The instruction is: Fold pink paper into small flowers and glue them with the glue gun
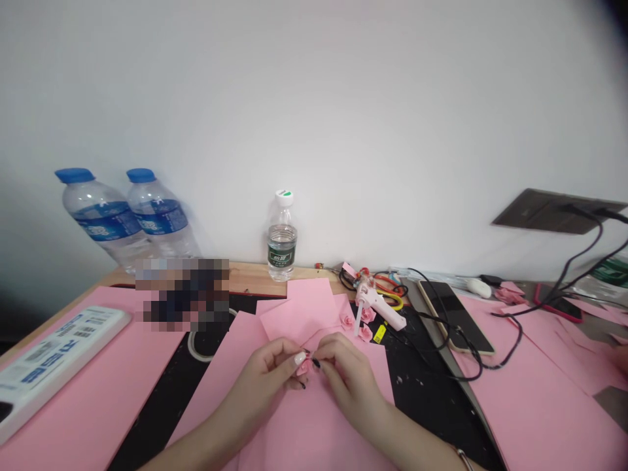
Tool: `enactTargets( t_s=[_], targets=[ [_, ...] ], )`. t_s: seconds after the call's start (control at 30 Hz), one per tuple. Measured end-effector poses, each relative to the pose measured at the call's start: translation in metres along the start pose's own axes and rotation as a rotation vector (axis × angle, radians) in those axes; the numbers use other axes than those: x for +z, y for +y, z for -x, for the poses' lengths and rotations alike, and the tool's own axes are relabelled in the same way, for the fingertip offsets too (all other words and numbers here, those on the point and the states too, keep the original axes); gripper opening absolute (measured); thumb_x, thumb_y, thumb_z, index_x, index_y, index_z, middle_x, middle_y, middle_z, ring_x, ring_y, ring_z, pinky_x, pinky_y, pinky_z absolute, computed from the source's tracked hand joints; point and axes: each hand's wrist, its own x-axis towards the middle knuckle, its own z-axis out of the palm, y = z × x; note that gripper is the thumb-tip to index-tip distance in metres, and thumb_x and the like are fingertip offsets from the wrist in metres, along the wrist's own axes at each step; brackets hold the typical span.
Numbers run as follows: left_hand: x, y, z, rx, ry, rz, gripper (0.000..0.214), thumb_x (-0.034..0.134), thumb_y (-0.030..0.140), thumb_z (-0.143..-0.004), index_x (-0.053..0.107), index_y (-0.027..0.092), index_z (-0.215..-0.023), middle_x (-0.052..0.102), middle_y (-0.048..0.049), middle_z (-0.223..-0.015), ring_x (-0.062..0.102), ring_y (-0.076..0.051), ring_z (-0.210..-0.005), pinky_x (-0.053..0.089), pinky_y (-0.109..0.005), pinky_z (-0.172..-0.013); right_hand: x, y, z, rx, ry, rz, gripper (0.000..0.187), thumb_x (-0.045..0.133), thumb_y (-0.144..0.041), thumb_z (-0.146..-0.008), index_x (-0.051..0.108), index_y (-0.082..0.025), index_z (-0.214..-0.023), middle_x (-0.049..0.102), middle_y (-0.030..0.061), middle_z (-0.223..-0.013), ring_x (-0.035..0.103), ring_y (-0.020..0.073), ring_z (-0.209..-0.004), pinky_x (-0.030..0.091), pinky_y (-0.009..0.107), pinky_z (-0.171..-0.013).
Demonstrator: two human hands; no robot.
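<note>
A wooden desk runs across in front of the person, and sheets of pink paper cover much of it, one lying directly under the hands. Left of the hands sit a white power strip and a roll of tape; farther right lies a dark tablet crossed by black cables. Just beyond the right hand are a white hot glue gun and some paper roses (three or so, pale pink). The left hand and right hand meet, their fingertips pinching a small pink paper rose just above the sheet.
</note>
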Motion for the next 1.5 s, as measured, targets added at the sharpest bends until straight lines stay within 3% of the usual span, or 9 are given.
enactTargets(
  t_s=[0.37, 0.9, 1.17, 1.33, 1.5],
  targets=[
    [-0.008, -0.003, -0.003, -0.003, -0.058, -0.109, 0.025, 0.072, 0.035, -0.076, 0.059, 0.015, -0.068, 0.058, 0.0022, -0.06, 0.051, -0.011, -0.055, 0.038, -0.023, -0.056, 0.0, -0.002, -0.002, -0.023, -0.01, -0.014, 0.019, 0.048, -0.007, -0.09, 0.063, -0.019, -0.09, 0.061, 0.0049, -0.079, 0.061, 0.0163, -0.073, 0.05, 0.026, -0.065],
    [-0.008, 0.004, 0.0, -0.066, 0.022, -0.148, 0.023, 0.08, 0.03, -0.066, 0.075, 0.016, -0.083, 0.071, -0.0035, -0.077, 0.059, -0.014, -0.07, 0.045, -0.024, -0.066, 0.0, -0.001, -0.003, 0.052, 0.043, -0.023, 0.017, 0.051, -0.006, -0.086, 0.06, -0.018, -0.081, 0.063, 0.0055, -0.078, 0.061, 0.0164, -0.073, 0.048, 0.025, -0.065],
    [-0.008, 0.002, -0.003, -0.043, 0.016, -0.226, 0.019, 0.078, 0.032, -0.066, 0.077, 0.016, -0.077, 0.069, -0.0029, -0.066, 0.057, -0.014, -0.06, 0.045, -0.025, -0.06, 0.001, 0.0, -0.002, 0.079, 0.033, -0.026, 0.017, 0.051, -0.005, -0.085, 0.061, -0.019, -0.08, 0.062, 0.0042, -0.076, 0.06, 0.0158, -0.071, 0.047, 0.024, -0.064],
    [-0.008, 0.005, -0.002, -0.019, 0.012, -0.182, 0.019, 0.079, 0.031, -0.067, 0.078, 0.017, -0.079, 0.072, -0.0042, -0.071, 0.061, -0.016, -0.069, 0.047, -0.024, -0.067, 0.001, -0.001, -0.002, 0.127, 0.033, -0.028, 0.02, 0.049, -0.005, -0.083, 0.06, -0.02, -0.091, 0.061, 0.004, -0.081, 0.058, 0.0166, -0.07, 0.046, 0.025, -0.061],
    [-0.01, 0.009, -0.001, -0.083, 0.073, 0.036, 0.018, 0.078, 0.029, -0.072, 0.076, 0.018, -0.085, 0.075, -0.0049, -0.087, 0.065, -0.017, -0.085, 0.049, -0.026, -0.081, 0.0, 0.001, 0.001, 0.172, 0.041, -0.043, 0.022, 0.047, -0.008, -0.084, 0.057, -0.021, -0.098, 0.06, 0.0043, -0.085, 0.056, 0.0171, -0.071, 0.046, 0.027, -0.061]
  ],
)
